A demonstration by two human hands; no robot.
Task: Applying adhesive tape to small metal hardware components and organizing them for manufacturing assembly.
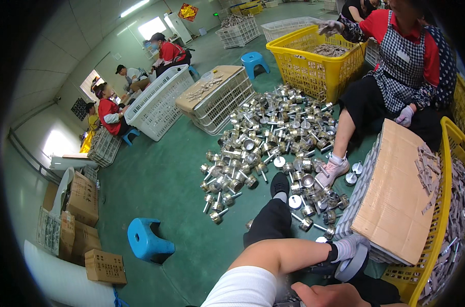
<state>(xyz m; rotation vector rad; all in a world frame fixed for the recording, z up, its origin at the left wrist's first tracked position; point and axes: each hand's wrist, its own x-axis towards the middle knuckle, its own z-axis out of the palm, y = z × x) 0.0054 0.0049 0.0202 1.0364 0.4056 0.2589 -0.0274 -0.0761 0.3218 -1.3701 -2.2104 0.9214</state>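
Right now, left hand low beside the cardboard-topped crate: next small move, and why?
Probably reach forward to the nearest loose silver metal cup part. The gloved left hand grips a grey tape roll; the bare right hand appears free, and the pile lies close ahead.

A glossy green painted floor (161, 174) runs back to pale walls (48, 102), where bright windows (151, 26) and a long ceiling strip light (134, 7) give daylight. Two round blue plastic stools (146, 240) stand on it, with brown cardboard boxes (84, 199) stacked at the left wall.
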